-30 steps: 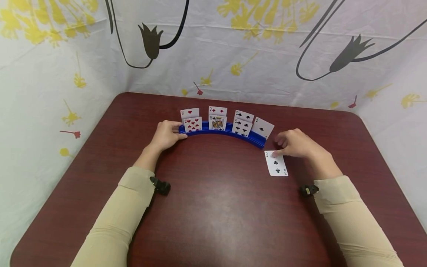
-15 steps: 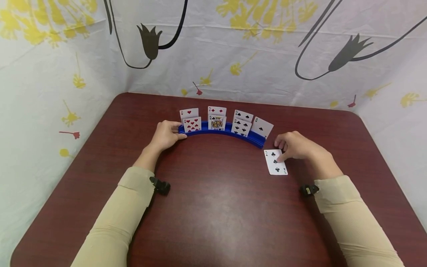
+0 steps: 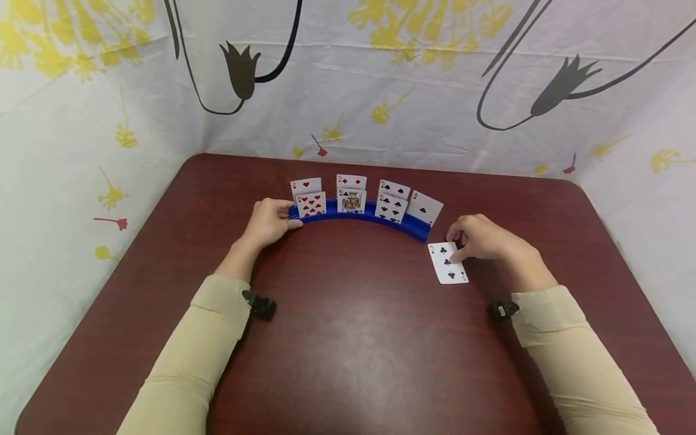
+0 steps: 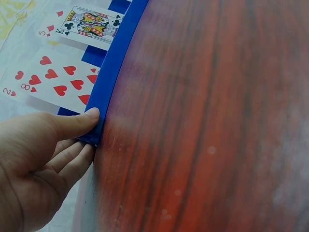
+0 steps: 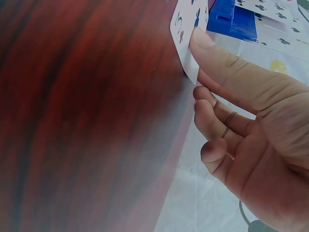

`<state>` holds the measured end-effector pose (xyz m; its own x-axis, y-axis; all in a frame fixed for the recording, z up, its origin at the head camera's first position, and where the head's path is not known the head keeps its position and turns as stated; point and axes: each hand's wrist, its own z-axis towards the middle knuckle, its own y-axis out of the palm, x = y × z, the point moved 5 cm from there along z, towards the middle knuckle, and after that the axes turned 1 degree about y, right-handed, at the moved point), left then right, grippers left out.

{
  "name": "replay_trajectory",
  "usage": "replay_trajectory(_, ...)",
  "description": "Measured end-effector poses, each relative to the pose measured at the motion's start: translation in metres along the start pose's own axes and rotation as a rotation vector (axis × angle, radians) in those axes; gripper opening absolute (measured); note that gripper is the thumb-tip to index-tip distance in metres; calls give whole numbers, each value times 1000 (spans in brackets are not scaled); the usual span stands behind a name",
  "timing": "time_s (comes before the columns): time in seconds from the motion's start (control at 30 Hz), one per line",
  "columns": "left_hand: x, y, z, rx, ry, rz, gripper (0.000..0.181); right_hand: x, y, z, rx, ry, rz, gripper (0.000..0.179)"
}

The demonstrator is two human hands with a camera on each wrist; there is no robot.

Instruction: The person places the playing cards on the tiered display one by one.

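A curved blue card holder (image 3: 331, 206) stands on the table, and my left hand (image 3: 266, 222) grips its left end. The thumb (image 4: 82, 123) presses its front edge, with fingers beneath and behind. Upright in it are a two of hearts (image 3: 306, 183) behind an eight of hearts (image 3: 312, 205), a five of diamonds (image 3: 351, 180) behind a king of clubs (image 3: 351, 201), a five of spades (image 3: 394, 188) behind a six of clubs (image 3: 391, 208), and an ace of clubs (image 3: 426, 208). My right hand (image 3: 484, 237) pinches a three of clubs (image 3: 444, 270), face up, just off the holder's right end.
The dark red-brown table (image 3: 348, 338) has rounded corners. Behind it and at both sides hangs a white curtain (image 3: 304, 133) with printed flowers. A black wrist device (image 3: 263, 306) sits at the left cuff, another device (image 3: 504, 310) at the right.
My right thumb has slid from the upper part of the three of clubs to its right edge. The left hand and the card holder keep their places.
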<state>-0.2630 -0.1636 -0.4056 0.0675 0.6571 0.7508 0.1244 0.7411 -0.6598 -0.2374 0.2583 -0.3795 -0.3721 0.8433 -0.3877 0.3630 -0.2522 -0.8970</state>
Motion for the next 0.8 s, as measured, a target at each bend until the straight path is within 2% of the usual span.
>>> replay_trajectory(0.13,0,1,1,-6,8,-3,52,1,0,-2,2,5,1,34)
replay_trajectory(0.33,-1,0,0,-5,2,-7,52,2,-1,-2,5,36,80,34)
replay_trajectory(0.6,-1,0,0,-7,-10,-6,52,3,-6,-3,79,57,111,33)
replay_trajectory(0.8,1,0,0,0,-8,-2,52,1,-13,-6,152,11,142,29)
